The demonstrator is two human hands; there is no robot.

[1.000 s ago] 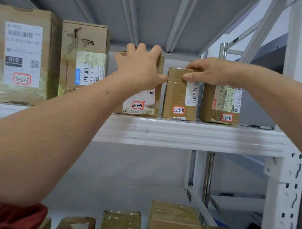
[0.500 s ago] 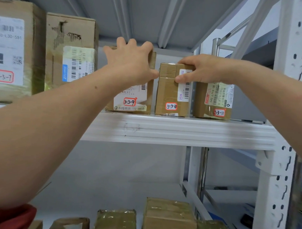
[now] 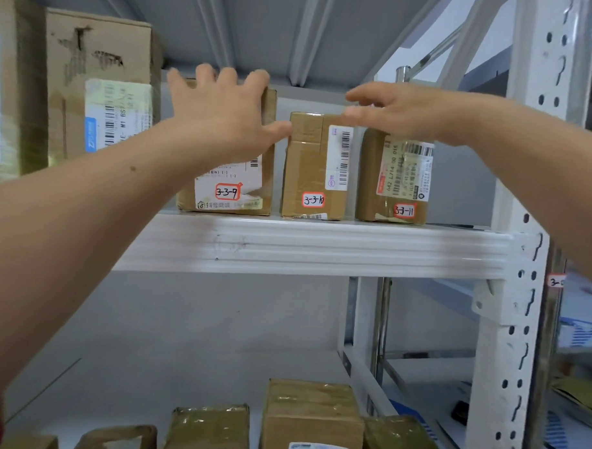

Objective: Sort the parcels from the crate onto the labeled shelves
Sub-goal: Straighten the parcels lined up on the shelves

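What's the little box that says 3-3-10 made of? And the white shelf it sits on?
The box looks like plain brown cardboard: dull surface, folded flaps, paper stickers stuck on, probably tape along the seams. The shelf seems to be metal painted glossy white: its ribbed front edge shines, and the post beside it has punched slots.

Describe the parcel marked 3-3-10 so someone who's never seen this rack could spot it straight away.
On the upper white shelf, three small cardboard boxes stand by the right upright post. The 3-3-10 parcel is the middle one. Unlike the 3-3-9 box and 3-3-11 box, it carries a narrow white barcode strip running vertically.
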